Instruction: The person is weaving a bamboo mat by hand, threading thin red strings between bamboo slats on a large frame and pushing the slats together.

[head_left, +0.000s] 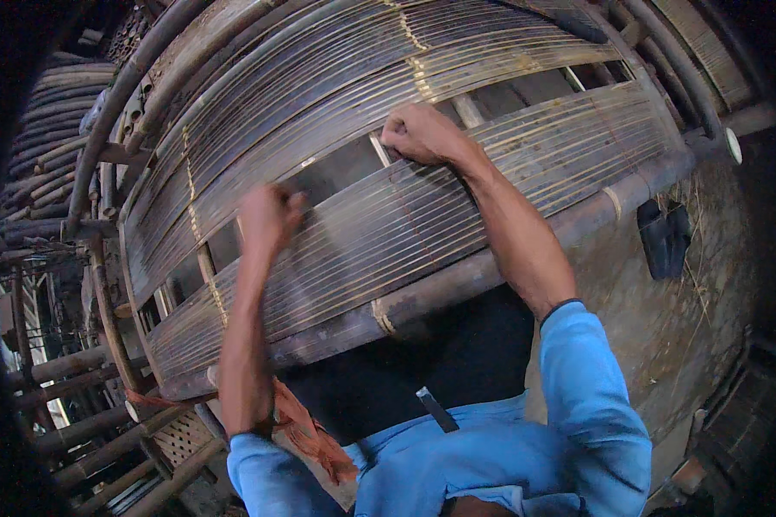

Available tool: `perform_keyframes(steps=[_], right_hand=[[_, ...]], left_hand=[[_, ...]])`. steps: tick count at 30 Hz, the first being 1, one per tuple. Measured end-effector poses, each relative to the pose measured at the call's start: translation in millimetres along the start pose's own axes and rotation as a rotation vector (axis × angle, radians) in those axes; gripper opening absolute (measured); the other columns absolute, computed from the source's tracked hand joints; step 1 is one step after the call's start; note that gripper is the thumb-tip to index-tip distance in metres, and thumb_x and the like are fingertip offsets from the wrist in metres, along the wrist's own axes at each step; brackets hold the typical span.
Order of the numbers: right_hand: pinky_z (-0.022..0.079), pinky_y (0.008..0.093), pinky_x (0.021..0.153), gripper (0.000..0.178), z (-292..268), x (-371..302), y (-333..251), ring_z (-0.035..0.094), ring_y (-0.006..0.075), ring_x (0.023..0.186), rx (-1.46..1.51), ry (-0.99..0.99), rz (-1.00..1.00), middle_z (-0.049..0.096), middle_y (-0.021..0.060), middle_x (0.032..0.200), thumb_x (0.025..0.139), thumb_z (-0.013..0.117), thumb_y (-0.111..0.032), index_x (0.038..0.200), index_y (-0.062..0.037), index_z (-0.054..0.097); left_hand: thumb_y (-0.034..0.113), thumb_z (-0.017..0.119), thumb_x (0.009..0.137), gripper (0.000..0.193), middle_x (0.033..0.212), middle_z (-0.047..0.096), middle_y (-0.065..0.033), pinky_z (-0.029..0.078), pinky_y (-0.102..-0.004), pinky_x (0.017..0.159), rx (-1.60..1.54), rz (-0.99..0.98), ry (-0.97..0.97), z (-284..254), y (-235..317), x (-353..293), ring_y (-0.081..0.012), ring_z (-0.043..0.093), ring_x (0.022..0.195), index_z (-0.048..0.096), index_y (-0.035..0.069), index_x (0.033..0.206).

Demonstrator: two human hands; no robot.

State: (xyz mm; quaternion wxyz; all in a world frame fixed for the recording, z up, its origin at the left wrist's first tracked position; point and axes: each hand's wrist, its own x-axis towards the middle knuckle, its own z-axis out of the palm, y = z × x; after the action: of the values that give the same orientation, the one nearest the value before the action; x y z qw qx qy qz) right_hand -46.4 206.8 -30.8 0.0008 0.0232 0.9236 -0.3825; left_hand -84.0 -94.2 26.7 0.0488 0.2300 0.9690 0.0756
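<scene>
Head view: left hand point(270, 217) and right hand point(422, 134) curl over slatted panel point(379, 228)

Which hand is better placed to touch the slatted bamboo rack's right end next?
Probably the right hand: it's nearer that end of the slatted bamboo rack, while the left hand is farther left.

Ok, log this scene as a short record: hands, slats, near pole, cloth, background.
Left hand: fingers curled, motion-blurred, over the slats; grip unclear
Right hand: fist-like, at the gap between slats; grip unclear
Slats: thin, in near and far bands, long gap between
Near pole: along the near edge
Cloth: orange, beside the left forearm
Background: stacked poles at left
</scene>
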Motion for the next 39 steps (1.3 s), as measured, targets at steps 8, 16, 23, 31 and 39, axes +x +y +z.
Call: perform_keyframes(steps=[8, 16, 23, 31, 39], right_hand=[[0.053, 0.0493, 0.089, 0.036, 10, -4, -11, 0.07, 0.0397, 0.103, -0.225, -0.214, 0.082, 0.073, 0.02, 0.107, 0.087, 0.066, -0.039, 0.111, -0.0135, 0.076], [0.055, 0.0374, 0.08, 0.028, -8, -4, 12, 0.071, 0.0245, 0.087, 0.106, -0.166, -0.04, 0.076, 0.0117, 0.096, 0.09, 0.071, -0.027, 0.107, -0.0063, 0.077], [0.053, 0.031, 0.078, 0.02, -28, -20, -4, 0.066, 0.0119, 0.084, 0.467, -0.27, -0.303, 0.074, 0.0048, 0.089, 0.092, 0.076, -0.018, 0.102, -0.0009, 0.078], [0.054, 0.0361, 0.078, 0.039, -28, -32, 23, 0.07, 0.0211, 0.084, 0.209, -0.038, -0.075, 0.077, 0.0105, 0.092, 0.087, 0.077, -0.043, 0.104, -0.0081, 0.08], [0.056, 0.0448, 0.079, 0.046, -31, -34, 4, 0.073, 0.0354, 0.083, -0.105, -0.173, 0.102, 0.076, 0.0172, 0.084, 0.081, 0.077, -0.056, 0.09, -0.0116, 0.082]], left_hand=[[0.023, 0.073, 0.086, 0.031, 0.092, 0.073, -0.0226, 0.053, -0.0422, 0.071, -0.772, 0.057, -0.274, 85, 83, 75, -0.0272, 0.069, 0.078, 0.074, -0.002, 0.105], [0.012, 0.075, 0.079, 0.024, 0.091, 0.071, -0.016, 0.053, -0.0451, 0.069, -0.514, 0.007, 0.013, 59, 94, 41, -0.0303, 0.065, 0.073, 0.076, 0.001, 0.099], [0.011, 0.073, 0.088, 0.019, 0.11, 0.064, -0.0181, 0.053, -0.0443, 0.082, -0.621, 0.353, 0.238, 43, 97, -1, -0.0354, 0.063, 0.099, 0.074, 0.001, 0.104], [0.006, 0.071, 0.085, 0.022, 0.116, 0.066, -0.0211, 0.042, -0.0546, 0.107, -0.768, 0.407, 0.124, -58, 79, -149, -0.0418, 0.053, 0.132, 0.058, -0.002, 0.069], [0.02, 0.069, 0.085, 0.026, 0.117, 0.069, -0.0201, 0.036, -0.0558, 0.115, -1.105, 0.355, 0.338, -107, 65, -265, -0.0444, 0.052, 0.135, 0.053, 0.004, 0.074]])
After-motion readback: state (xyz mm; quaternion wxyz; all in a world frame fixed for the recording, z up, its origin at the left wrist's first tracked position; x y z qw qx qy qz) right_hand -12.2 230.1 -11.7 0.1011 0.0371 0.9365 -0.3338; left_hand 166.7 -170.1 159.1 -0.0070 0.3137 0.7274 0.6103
